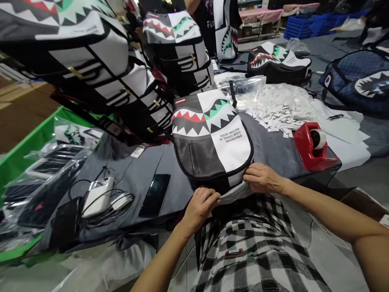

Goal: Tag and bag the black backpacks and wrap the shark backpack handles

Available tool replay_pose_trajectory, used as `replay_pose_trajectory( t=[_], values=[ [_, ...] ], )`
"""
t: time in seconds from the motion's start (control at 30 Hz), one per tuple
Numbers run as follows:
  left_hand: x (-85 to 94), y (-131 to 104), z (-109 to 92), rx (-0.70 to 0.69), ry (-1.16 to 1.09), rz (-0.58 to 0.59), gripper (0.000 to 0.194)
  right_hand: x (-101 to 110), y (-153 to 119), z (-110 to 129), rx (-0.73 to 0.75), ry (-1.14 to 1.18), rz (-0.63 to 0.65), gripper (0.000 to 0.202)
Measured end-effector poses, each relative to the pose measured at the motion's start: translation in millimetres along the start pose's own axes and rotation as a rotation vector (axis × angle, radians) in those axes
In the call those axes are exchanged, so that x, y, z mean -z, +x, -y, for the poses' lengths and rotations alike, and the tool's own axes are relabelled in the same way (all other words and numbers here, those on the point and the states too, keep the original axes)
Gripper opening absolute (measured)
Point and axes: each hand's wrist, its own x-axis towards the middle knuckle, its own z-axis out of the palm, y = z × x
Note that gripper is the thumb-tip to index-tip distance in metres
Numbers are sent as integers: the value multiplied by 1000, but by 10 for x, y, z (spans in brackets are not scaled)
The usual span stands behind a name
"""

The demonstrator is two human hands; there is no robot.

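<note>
A black, grey and white backpack (212, 138) with a shark-mouth print lies at the table's front edge. Along its near edge runs a whitish plastic bag (235, 194). My left hand (204, 202) has its fingers curled on the bag at the backpack's lower left. At the lower right corner, my right hand (263, 178) pinches the same plastic against the backpack. The fingertips of both hands are partly hidden by the plastic.
Similar backpacks (179, 52) stand behind and left. A phone (154, 195), white power bank (99, 196) and cables lie left. Right are a red tape dispenser (313, 148) and piled white tags (282, 109). A green crate (18, 152) holds bagged items. Another person (209, 24) stands behind.
</note>
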Motion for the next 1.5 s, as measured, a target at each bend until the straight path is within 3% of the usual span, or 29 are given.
replay_pose_trajectory(
  t=[0.1,0.23,0.43,0.6,0.67,0.73,0.8,0.93,1.07,1.13,1.2,1.3,1.4,1.5],
  values=[
    [-8,-12,44,-34,42,-39,9,52,28,-4,27,-4,61,13],
    [-51,-32,98,-130,88,-115,15,54,10,-10,54,34,41,19],
    [25,-8,160,-243,159,51,4,31,-22,0,26,53,163,24],
    [298,128,232,-251,145,278,11,185,171,-61,117,27,245,18],
    [477,258,243,-212,140,303,5,350,341,-109,131,53,261,26],
    [686,434,236,-182,147,290,16,551,535,-170,113,52,247,35],
    [895,632,218,-179,176,228,25,732,721,-235,92,16,185,36],
    [1163,961,192,-176,196,15,20,873,982,-265,-21,-95,-67,28],
    [1140,1071,208,-179,182,-306,17,787,1094,-99,-195,-182,-357,34],
    [1061,1060,223,-184,234,-457,15,750,1100,-16,-167,-184,-360,38],
    [984,1029,220,-172,291,-518,17,735,1068,15,-109,-190,-285,40],
    [920,966,149,-209,341,-408,19,715,974,-33,-22,-174,-248,34],
    [933,887,41,-231,326,-165,10,646,893,-90,-51,-122,-391,32],
    [966,788,20,-222,279,-66,7,532,848,-55,-118,-106,-508,31]
  ],
)
